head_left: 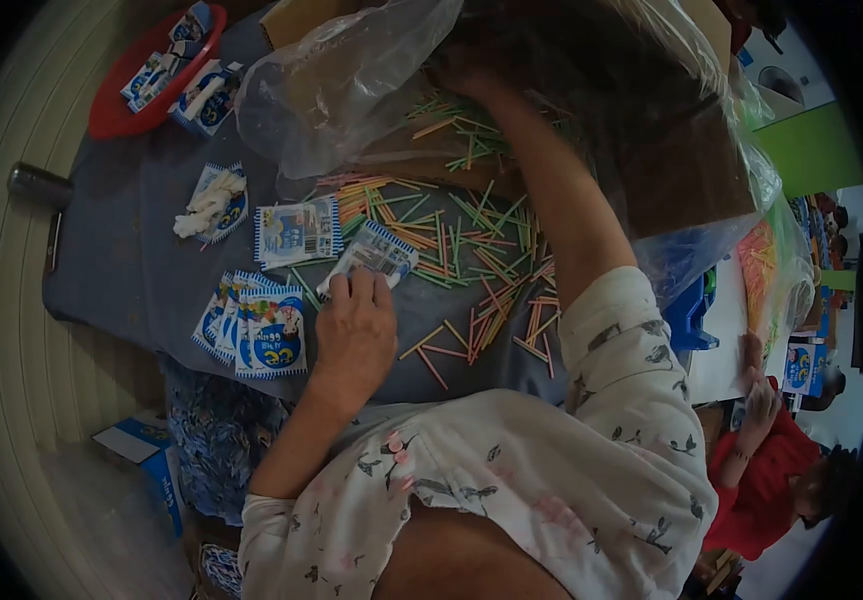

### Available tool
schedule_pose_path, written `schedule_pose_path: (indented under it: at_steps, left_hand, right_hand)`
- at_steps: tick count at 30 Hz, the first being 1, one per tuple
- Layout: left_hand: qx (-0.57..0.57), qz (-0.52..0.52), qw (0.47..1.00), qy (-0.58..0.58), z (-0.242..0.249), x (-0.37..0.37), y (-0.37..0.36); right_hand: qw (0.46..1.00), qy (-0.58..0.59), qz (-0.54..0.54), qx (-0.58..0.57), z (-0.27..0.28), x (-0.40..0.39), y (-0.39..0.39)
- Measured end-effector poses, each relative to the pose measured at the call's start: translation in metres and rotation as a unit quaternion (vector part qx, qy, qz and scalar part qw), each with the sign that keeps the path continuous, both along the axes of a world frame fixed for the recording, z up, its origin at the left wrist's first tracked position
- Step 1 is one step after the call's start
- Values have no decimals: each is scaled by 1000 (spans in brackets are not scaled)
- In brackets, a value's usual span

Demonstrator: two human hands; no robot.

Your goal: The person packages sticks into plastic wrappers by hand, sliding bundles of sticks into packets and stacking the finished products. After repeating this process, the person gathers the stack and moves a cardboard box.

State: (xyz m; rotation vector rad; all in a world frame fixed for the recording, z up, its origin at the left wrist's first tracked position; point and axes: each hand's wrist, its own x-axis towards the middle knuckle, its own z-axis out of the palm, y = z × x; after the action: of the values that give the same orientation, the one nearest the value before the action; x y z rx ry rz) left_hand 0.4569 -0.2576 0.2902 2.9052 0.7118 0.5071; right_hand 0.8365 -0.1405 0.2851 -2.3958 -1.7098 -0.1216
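My left hand (355, 335) is at a blue-and-white striped packet (380, 250), its fingers bent over the near edge and the thumb hidden. Another such packet (298, 232) lies flat just beyond it. To the left, several printed packets (270, 330) overlap in a fanned pile. My right hand (464, 75) reaches into a plastic-lined cardboard box (682, 150), above thin coloured sticks (470, 140); shadow hides its fingers. More pink, green and yellow sticks (482, 250) are strewn over the grey cloth between the packets and my right arm.
A red basin (117, 115) with packets stands at the far left. Crumpled white tissue (210, 203) rests on a packet. A dark cylinder (40, 186) is at the table's left edge. Clear plastic (337, 90) spills from the box. A person in red (767, 490) sits at right.
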Motion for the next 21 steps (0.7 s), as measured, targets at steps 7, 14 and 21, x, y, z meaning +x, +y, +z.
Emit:
schedule_pose_path:
  at_steps: [7,14,21]
  left_hand:
    - [-49,-34,993,-107,-17,-9,10]
    - [-102,17,988,-111,8,-3,9]
    - [8,-19,992,-121,-11,-2,19]
  right_hand:
    - [967,182,177,21,-20,18,-52]
    - [975,179,125,-43,0,-14,-101]
    - [995,9,61,-83,7,-40,-70]
